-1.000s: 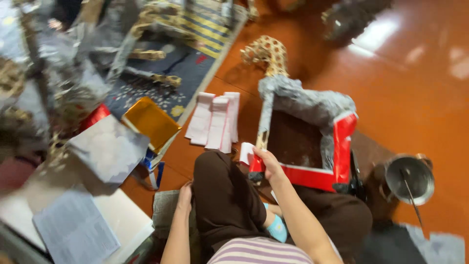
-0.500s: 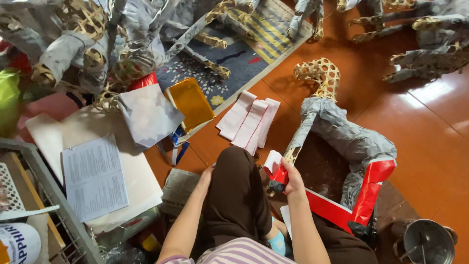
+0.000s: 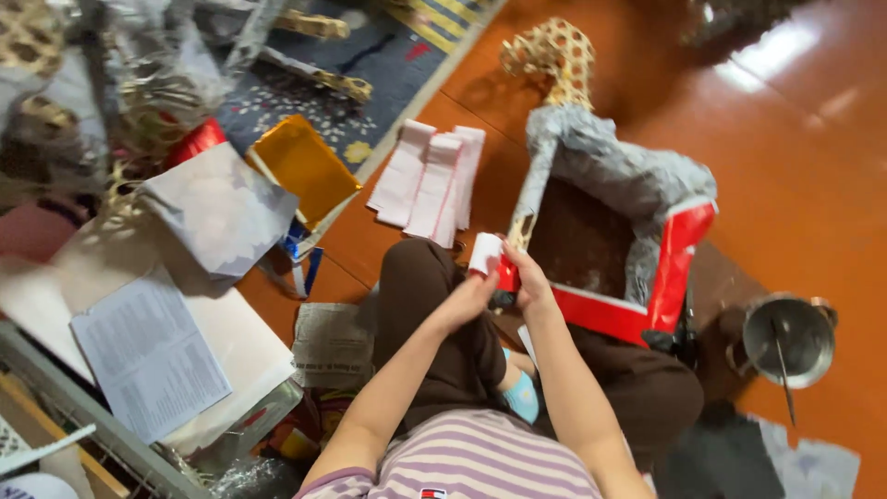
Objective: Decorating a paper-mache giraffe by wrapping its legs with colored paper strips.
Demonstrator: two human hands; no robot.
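A box-like frame figure lies across my lap, its far side wrapped in grey paper [image 3: 610,171] and its near edge in red paper [image 3: 601,312]. A woven, spotted animal head [image 3: 552,51] sticks up at its far end. My left hand [image 3: 469,298] and my right hand [image 3: 531,282] meet at the frame's near left corner. Between them they pinch a small white paper strip [image 3: 483,251] against the red edge. I sit on the floor in dark trousers [image 3: 434,305].
A fan of white paper strips [image 3: 430,176] lies on the orange floor beyond my knee. A yellow sheet [image 3: 300,166] and a patterned rug [image 3: 305,102] are farther left. Printed sheets [image 3: 148,356] and newspaper [image 3: 333,344] lie left. A metal pot [image 3: 785,340] with a stick stands right.
My left hand has risen from my knee to the frame's corner and joined the right hand on the white strip. The view has swung about.
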